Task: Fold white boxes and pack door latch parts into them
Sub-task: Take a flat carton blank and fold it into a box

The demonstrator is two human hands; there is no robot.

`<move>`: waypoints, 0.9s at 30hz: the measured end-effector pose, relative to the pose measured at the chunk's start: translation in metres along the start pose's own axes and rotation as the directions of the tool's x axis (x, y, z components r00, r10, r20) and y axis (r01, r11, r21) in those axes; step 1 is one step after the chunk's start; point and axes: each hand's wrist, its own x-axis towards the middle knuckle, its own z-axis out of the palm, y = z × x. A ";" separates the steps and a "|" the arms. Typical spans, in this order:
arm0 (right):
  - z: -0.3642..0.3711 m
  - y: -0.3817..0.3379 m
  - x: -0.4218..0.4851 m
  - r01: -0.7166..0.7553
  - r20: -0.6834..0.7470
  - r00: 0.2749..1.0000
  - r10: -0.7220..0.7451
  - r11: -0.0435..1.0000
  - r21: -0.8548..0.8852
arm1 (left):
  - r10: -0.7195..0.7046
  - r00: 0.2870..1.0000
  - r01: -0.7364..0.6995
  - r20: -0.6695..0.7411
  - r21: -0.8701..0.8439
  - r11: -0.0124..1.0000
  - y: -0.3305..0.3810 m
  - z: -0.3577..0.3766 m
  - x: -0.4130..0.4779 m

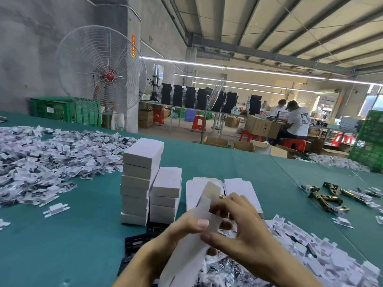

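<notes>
My left hand pinched the half-folded white box, my right hand curled round its open end, just right of the stack of folded boxes on the tabletop.

Teal table cover, plain white boxes — brassy gold latch parts; red stools, green crate, fan with white grille and red hub

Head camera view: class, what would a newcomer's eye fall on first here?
Low in the middle, the left hand and right hand grip a half-folded white box. Behind it to the left, two stacks of closed boxes stand on the green table, and a large fan rises at the far left.
</notes>
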 end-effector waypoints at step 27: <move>0.033 -0.005 -0.007 -0.137 -0.041 0.951 0.307 0.536 0.833 | 0.014 0.998 0.028 0.064 -0.606 0.795 -0.025 -0.002 0.010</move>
